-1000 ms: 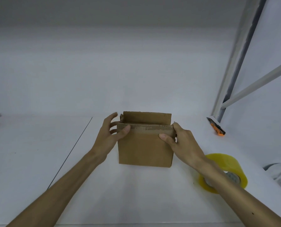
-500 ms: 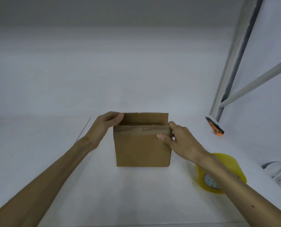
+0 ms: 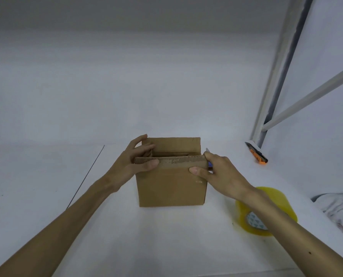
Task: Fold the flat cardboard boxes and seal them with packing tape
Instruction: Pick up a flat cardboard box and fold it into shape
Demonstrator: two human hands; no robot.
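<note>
A small brown cardboard box (image 3: 171, 186) stands upright on the white table (image 3: 46, 186), its top flaps partly raised. My left hand (image 3: 134, 160) grips the box's upper left corner, thumb on the near flap and fingers reaching inside over the left side. My right hand (image 3: 218, 172) pinches the near flap's right end, thumb on the front face. A yellowish roll of packing tape (image 3: 266, 212) lies right of the box, partly hidden behind my right forearm.
An orange and black utility knife (image 3: 256, 154) lies at the back right by a grey metal post (image 3: 278, 76). A small bluish object (image 3: 209, 156) peeks out behind my right hand. Crumpled cloth (image 3: 340, 208) sits at the right edge.
My left hand moved from the box's back left corner to the near flap's left end, with fingers now inside the box. The right hand kept its hold.
</note>
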